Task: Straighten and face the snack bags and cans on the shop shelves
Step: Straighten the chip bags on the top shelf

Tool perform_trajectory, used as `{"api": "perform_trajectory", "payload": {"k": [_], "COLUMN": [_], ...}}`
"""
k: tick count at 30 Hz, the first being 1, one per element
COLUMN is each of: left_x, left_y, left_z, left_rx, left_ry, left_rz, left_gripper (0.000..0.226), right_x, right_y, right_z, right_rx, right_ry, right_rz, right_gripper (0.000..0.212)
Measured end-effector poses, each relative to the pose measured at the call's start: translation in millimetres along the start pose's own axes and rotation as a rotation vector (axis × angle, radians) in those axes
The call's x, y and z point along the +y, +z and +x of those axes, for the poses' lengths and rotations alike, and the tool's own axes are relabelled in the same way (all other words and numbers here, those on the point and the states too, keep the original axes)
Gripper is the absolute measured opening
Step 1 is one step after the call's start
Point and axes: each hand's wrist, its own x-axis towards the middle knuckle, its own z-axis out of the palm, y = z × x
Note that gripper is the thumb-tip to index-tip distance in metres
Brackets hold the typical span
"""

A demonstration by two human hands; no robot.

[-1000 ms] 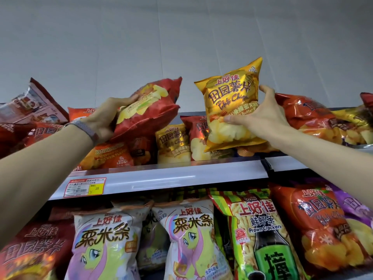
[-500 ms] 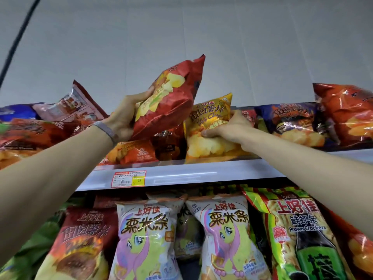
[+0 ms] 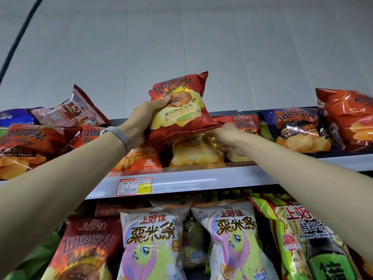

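To the left of the left hand (image 3: 141,122), a loose heap of red bags (image 3: 30,142) is seen lying flat and tilted on the top shelf (image 3: 201,178). The left hand itself is closed on a red chip bag (image 3: 179,110), thumb across its face and fingers behind, so that the bag is held upright above the row, label outward. Just below that hand an orange bag (image 3: 141,158) is leaned against the shelf lip. Between the two hands, under the raised bag, a yellow chip bag (image 3: 193,152) is stood at the shelf front. The right hand (image 3: 228,138) is closed on that bag's upper right side, the foil being pinched there. Right of this hand, a blue bag (image 3: 298,128) and another red one are slumped.

The bags are judged light, air-filled, slippery and easily crushed; they are best taken by the sealed edges or side seams, not squeezed across the middle.
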Motion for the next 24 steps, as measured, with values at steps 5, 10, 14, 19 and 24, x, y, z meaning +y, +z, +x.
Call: {"api": "perform_trajectory", "payload": {"k": [5, 10, 14, 19, 24], "left_x": [-6, -15, -15, 10, 36], "left_y": [12, 55, 80, 36, -31], "left_z": [4, 2, -10, -40, -47], "left_rx": [0.11, 0.098, 0.011, 0.069, -0.154], "left_ry": [0.046, 0.093, 0.114, 0.351, -0.021], "left_rz": [0.053, 0.082, 0.283, 0.909, 1.296], "left_gripper": [0.052, 0.087, 0.086, 0.076, 0.113], "right_x": [-30, -42, -26, -2, 13], "right_y": [-37, -40, -51, -91, -116], "right_z": [-37, -62, -61, -71, -79], "right_rx": [0.014, -0.139, 0.063, 0.099, 0.034], "right_ry": [0.053, -0.022, -0.04, -0.009, -0.056], "right_rz": [0.393, 0.031, -0.058, -0.138, -0.246], "right_gripper": [0.056, 0.089, 0.123, 0.076, 0.058]}}
